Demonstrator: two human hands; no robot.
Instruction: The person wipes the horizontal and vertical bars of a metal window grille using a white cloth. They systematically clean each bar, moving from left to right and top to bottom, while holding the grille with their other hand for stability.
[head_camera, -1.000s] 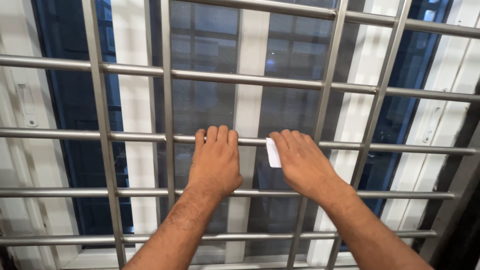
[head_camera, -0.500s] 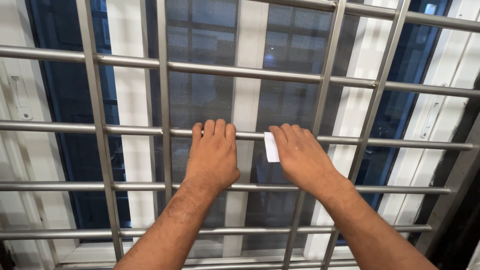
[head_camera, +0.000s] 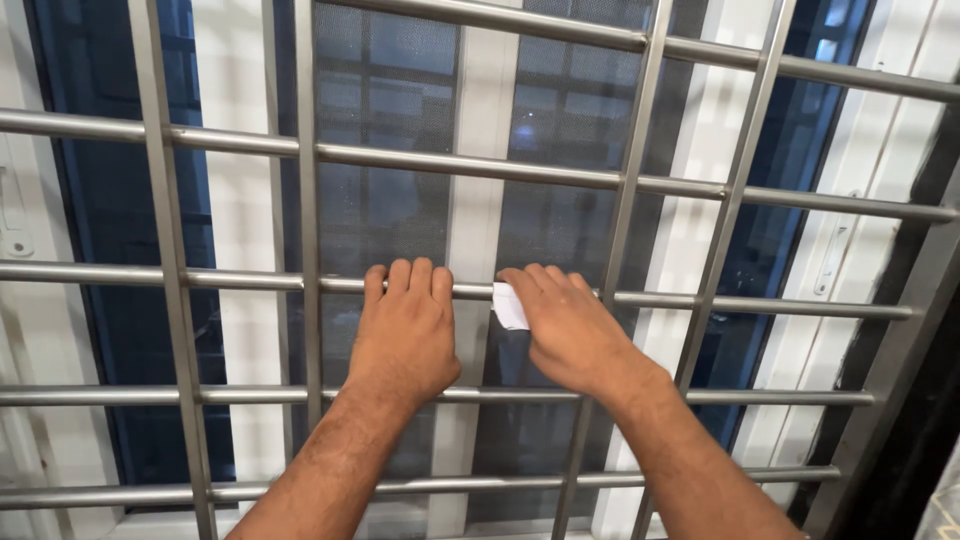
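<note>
A metal window grille fills the view, with horizontal and vertical steel bars. My left hand (head_camera: 405, 330) rests palm-down on the middle horizontal bar (head_camera: 780, 305), fingers hooked over it. Close to its right, my right hand (head_camera: 570, 330) presses a small white cloth (head_camera: 508, 306) against the same bar; only a corner of the cloth shows at the fingertips. Both forearms reach up from the bottom of the view.
Behind the grille are a dark mesh screen (head_camera: 390, 210), white window frames (head_camera: 475, 240) and dark glass. A vertical bar (head_camera: 308, 250) stands left of my left hand, another (head_camera: 625, 260) passes behind my right hand. A dark wall edge (head_camera: 915, 400) runs along the right.
Both hands have shifted slightly left along the bar with the cloth, and the view has tilted a little; the grip looks the same.
</note>
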